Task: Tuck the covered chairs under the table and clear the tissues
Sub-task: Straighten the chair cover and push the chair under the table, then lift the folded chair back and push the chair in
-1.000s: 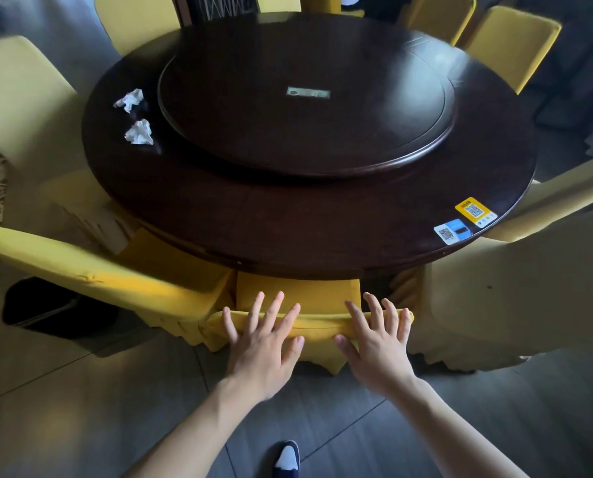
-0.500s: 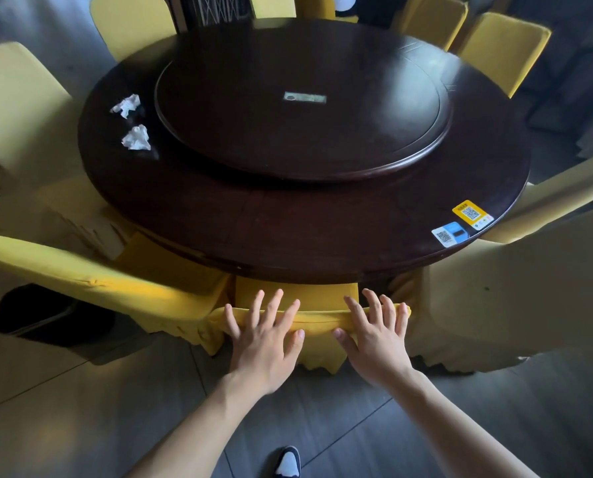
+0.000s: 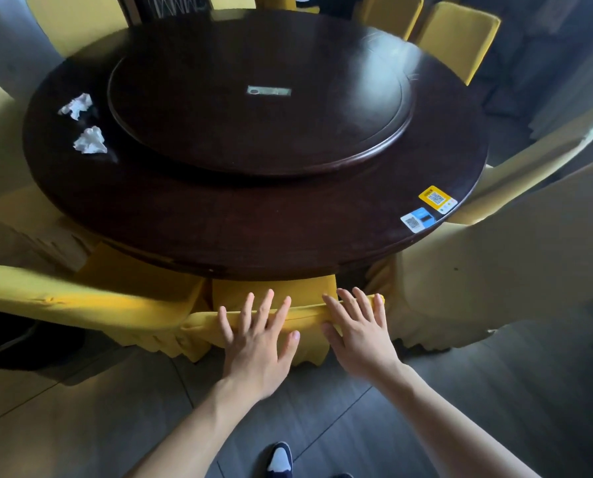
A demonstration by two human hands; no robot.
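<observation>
A yellow-covered chair [image 3: 307,317] stands right in front of me, its seat under the near edge of the round dark wooden table [image 3: 219,229]. My left hand [image 3: 258,343] and my right hand [image 3: 358,334] lie flat on the top of its backrest, fingers spread, not gripping. Two crumpled white tissues rest on the table's left side: one tissue [image 3: 76,105] farther back, the other tissue [image 3: 90,141] nearer, both beside the raised turntable [image 3: 260,132].
Another yellow chair [image 3: 81,298] stands angled at the left, and pale covered chairs [image 3: 495,263] crowd the right. More chairs ring the far side. QR stickers [image 3: 429,210] sit on the table's right edge. A dark bin [image 3: 15,339] is on the floor at left. My shoe [image 3: 279,460] shows below.
The chair has slid a little further under the table with both hands pressing on its backrest. The view has shifted slightly forward.
</observation>
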